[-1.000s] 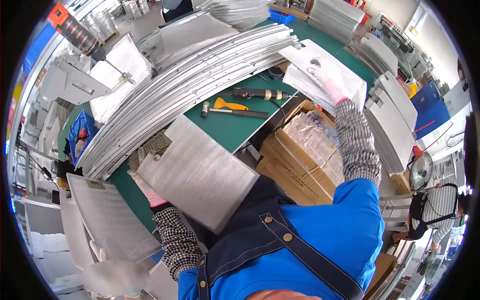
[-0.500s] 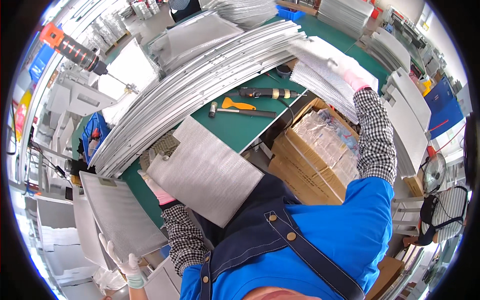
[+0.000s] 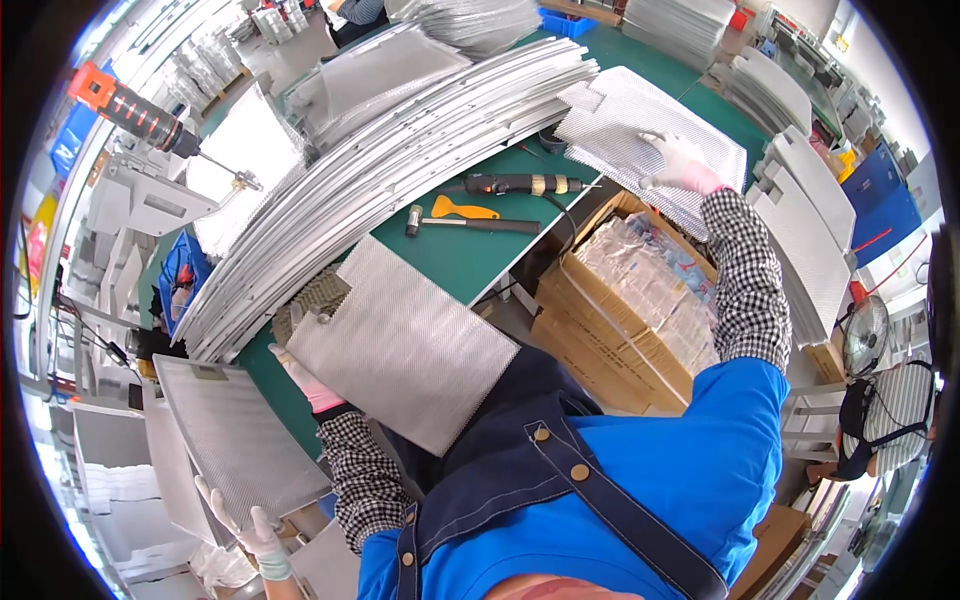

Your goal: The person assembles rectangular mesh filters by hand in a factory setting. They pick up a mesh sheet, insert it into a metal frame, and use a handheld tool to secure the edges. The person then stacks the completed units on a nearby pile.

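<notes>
A silvery mesh panel (image 3: 405, 345) with a notched corner lies slanted across the green table's near edge and over my lap. My left hand (image 3: 308, 380), in a white and pink glove, grips its left edge; some of its fingers are hidden by the panel. On the right, my right hand (image 3: 682, 166), gloved alike, rests open with fingers spread on the top sheet of a small stack of mesh panels (image 3: 625, 120). Between my hands on the table lie a hammer (image 3: 470, 223), a yellow scraper (image 3: 463, 208) and a black power screwdriver (image 3: 520, 184).
Long metal strips (image 3: 400, 170) are piled behind the tools. An orange and black electric screwdriver (image 3: 130, 108) hangs at the upper left. An open carton (image 3: 625, 320) stands by the table's near edge. Another person's gloved hand (image 3: 255, 540) is at the lower left beside leaning panels (image 3: 240, 430).
My right hand's fingers have spread, and the hand has shifted slightly down and left over the stack; the top sheet lies flatter. My left hand still has the mesh panel.
</notes>
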The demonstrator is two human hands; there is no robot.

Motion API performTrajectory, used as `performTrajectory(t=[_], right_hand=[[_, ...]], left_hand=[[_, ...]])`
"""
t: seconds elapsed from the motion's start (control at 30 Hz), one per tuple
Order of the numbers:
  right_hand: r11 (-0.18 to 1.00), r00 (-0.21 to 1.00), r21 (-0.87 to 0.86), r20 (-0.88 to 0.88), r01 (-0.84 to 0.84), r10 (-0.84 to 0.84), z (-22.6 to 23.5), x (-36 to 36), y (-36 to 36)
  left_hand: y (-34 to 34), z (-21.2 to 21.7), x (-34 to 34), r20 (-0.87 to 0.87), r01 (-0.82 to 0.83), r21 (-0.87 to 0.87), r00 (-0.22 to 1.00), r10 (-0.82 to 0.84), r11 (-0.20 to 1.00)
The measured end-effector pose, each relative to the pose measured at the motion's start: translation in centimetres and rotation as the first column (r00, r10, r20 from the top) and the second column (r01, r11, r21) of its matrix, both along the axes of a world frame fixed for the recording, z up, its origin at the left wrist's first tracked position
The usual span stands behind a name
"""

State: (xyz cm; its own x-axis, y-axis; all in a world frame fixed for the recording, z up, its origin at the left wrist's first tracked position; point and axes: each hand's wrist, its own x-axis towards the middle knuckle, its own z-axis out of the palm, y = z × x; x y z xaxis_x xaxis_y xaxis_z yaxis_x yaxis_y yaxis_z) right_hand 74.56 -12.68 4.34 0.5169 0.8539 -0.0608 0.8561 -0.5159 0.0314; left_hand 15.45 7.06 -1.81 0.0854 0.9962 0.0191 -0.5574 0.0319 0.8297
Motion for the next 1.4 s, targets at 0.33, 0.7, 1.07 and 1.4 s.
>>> performTrajectory(t=[0.33, 0.7, 1.07, 1.4], right_hand=[[0.952, 0.793, 0.291, -0.557, -0.095, 0.249, 2.9, 4.3, -1.3], [0.265, 0.964, 0.934, -0.261, 0.239, 0.051, 5.8, -19.0, 1.3], [0.932, -0.111, 0.33, -0.931, 0.149, 0.347, -9.9, -34.9, 11.2], [0.935, 0.037, 0.338, -0.941, 0.105, 0.336, -11.3, -33.5, 11.8]], left_hand=[[3.3, -4.8, -4.5, 0.211, 0.411, 0.192, 0.87, -0.446, 0.891], [3.7, -4.8, -3.3, 0.431, 0.279, -0.092, 0.877, -0.214, 0.956], [6.2, -6.8, -4.7, 0.579, 0.363, -0.039, 0.767, -0.275, 0.931], [5.1, -5.7, -3.9, 0.614, 0.387, -0.051, 0.74, -0.277, 0.921]])
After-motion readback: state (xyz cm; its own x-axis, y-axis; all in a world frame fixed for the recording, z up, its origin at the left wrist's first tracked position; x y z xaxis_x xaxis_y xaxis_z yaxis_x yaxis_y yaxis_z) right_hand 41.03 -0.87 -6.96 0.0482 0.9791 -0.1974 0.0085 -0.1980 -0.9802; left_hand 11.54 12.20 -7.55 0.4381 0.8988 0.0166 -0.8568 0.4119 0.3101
